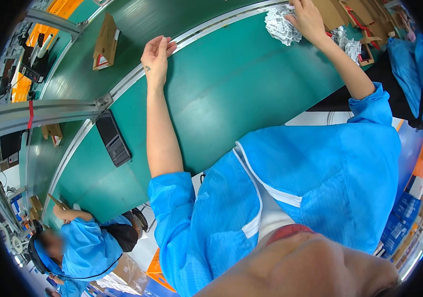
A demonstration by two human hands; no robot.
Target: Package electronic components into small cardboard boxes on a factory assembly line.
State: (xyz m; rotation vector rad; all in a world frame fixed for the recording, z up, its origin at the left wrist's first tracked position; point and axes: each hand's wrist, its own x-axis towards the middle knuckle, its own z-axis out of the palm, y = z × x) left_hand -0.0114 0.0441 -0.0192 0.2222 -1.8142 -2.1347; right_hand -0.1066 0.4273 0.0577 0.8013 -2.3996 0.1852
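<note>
My right hand is over a heap of small white printed packets at the far right of the green work surface. Its thumb stands apart from its fingers, and the fingertips reach the picture's upper edge. I see nothing held in it. My left hand is beside the metal rail along the far side of the surface. Its fingers are loosely bent with nothing visible between them. A second heap of similar packets lies to the right of my right forearm.
An open cardboard box stands on the green conveyor belt beyond the rail. Left of my forearm lies a black compartment tray. More cardboard boxes crowd the far right. A co-worker in blue is at the lower left.
</note>
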